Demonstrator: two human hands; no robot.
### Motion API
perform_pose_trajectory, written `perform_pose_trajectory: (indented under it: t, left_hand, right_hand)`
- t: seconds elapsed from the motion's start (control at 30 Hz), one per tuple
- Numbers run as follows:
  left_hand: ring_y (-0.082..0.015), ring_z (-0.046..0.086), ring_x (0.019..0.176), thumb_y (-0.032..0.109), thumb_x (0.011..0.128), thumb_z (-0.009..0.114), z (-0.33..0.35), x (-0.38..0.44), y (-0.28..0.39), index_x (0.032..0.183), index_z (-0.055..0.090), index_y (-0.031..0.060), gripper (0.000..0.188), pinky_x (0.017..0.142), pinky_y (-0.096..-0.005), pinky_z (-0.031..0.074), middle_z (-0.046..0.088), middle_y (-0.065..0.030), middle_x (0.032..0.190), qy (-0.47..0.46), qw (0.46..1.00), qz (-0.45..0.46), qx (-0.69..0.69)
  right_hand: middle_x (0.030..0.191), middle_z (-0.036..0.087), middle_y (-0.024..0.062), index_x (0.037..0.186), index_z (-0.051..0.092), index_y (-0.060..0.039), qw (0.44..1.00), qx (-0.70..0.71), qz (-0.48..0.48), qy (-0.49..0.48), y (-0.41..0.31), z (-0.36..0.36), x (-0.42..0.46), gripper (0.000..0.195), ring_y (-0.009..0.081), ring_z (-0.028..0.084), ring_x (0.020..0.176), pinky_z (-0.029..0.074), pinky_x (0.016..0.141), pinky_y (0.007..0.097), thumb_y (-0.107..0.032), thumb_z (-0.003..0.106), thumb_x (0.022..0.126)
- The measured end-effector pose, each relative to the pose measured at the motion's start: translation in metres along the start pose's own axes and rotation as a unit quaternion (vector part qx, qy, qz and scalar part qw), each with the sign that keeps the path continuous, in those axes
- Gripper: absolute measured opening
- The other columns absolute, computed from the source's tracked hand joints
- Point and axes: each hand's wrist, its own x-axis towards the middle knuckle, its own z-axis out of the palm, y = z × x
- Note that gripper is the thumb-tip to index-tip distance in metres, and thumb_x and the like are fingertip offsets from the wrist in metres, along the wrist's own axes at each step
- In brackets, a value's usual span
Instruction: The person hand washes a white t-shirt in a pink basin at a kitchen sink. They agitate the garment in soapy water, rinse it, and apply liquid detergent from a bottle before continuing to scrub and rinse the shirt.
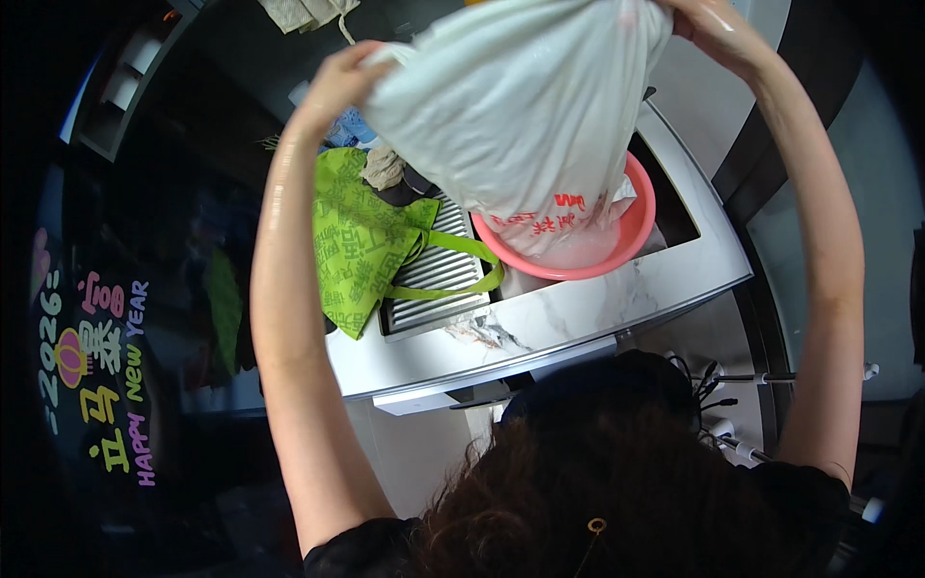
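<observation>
A large wet white cloth (520,108) is stretched between my raised hands and bears red writing near its lower end. My left hand (347,83) grips its upper left corner. At the top edge of the view, my right hand (704,22) grips the upper right side, its fingertips partly hidden. The cloth's lower end hangs into a round pink basin (567,273). Cloudy, sudsy water (589,249) shows around it. The basin sits over the dark opening of a sink (668,217) in a white marble-patterned counter (621,303).
Left of the basin, a green bag (354,238) with printed writing lies partly on a ribbed metal drainboard (441,267); its strap touches the basin. Crumpled beige cloth (383,167) and a blue package (350,128) lie behind. Another beige cloth (303,13) is at the top.
</observation>
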Motion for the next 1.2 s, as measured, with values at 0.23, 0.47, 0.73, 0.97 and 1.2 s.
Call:
perform_pose_trajectory:
  t: [0.23,0.47,0.73,0.97,1.2]
  left_hand:
    - [-0.0081,0.057,0.090,0.037,0.085,0.068,0.166,-0.074,-0.013,0.108,0.068,0.0044,0.040,0.087,-0.0259,0.044,0.068,-0.0024,0.094,-0.331,0.929,-0.085,-0.142]
    - [-0.0133,0.065,0.082,0.032,0.089,0.062,0.145,-0.069,-0.060,0.109,0.063,-0.0012,0.039,0.075,-0.0269,0.052,0.068,-0.0098,0.096,-0.197,0.876,-0.243,-0.368]
    - [-0.0224,0.061,0.104,0.038,0.091,0.059,0.224,-0.036,-0.096,0.120,0.056,-0.0017,0.049,0.093,-0.0350,0.048,0.061,-0.0155,0.120,-0.188,0.804,-0.382,-0.416]
    - [-0.0250,0.063,0.098,0.031,0.083,0.068,0.334,-0.024,-0.170,0.114,0.059,-0.0022,0.047,0.087,-0.0347,0.050,0.065,-0.0146,0.109,-0.231,0.804,-0.421,-0.351]
    - [-0.0235,0.062,0.094,0.034,0.087,0.063,0.429,-0.026,-0.249,0.113,0.060,-0.0034,0.046,0.083,-0.0342,0.048,0.064,-0.0130,0.108,0.073,0.766,-0.471,-0.430]
  right_hand:
    - [0.089,0.063,0.0022,0.103,0.063,-0.0019,0.981,-0.176,0.084,-0.010,0.088,0.072,-0.012,0.028,0.0083,0.057,0.080,0.048,0.072,0.0248,-0.024,0.055,0.088]
    - [0.106,0.066,0.0064,0.118,0.062,-0.0065,0.917,-0.077,0.273,-0.281,0.164,0.090,-0.054,0.048,0.0167,0.060,0.099,0.046,0.091,0.0302,-0.029,0.072,0.077]
    - [0.109,0.064,0.0130,0.116,0.058,0.0005,0.853,0.350,0.387,-0.012,0.292,0.100,-0.056,0.033,0.0209,0.063,0.097,0.050,0.089,0.0375,-0.014,0.060,0.086]
    - [0.111,0.063,0.0138,0.117,0.057,-0.0027,0.841,0.285,0.453,0.081,0.365,0.142,-0.022,0.037,0.0266,0.061,0.101,0.049,0.090,0.0406,-0.016,0.060,0.083]
    - [0.129,0.051,0.0214,0.129,0.049,-0.0018,0.913,-0.300,0.276,-0.006,0.410,0.199,-0.025,0.055,0.0341,0.048,0.122,0.040,0.101,0.0399,-0.021,0.064,0.079]
